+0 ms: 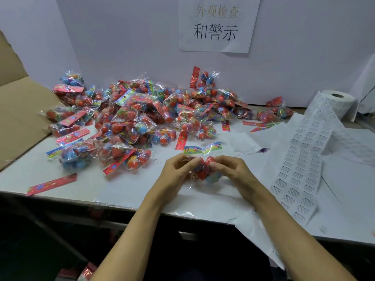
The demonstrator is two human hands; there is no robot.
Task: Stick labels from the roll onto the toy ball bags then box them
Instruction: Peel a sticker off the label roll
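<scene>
Both hands hold one clear toy ball bag (204,171) just above the white table, near its front edge. My left hand (176,172) grips its left side with curled fingers. My right hand (233,171) pinches its right side. Red and blue balls show through the plastic, and its coloured header card (203,149) sticks up behind the fingers. The label roll (335,102) stands at the back right. Its strip of printed labels (300,169) runs down the table to the right of my hands. I cannot tell whether a label is on the held bag.
A large heap of ball bags (138,120) covers the middle and left of the table. An open cardboard box (22,118) leans at the left edge. Loose red header cards (51,184) lie near the front left. A white partition with a paper sign (218,23) closes the back.
</scene>
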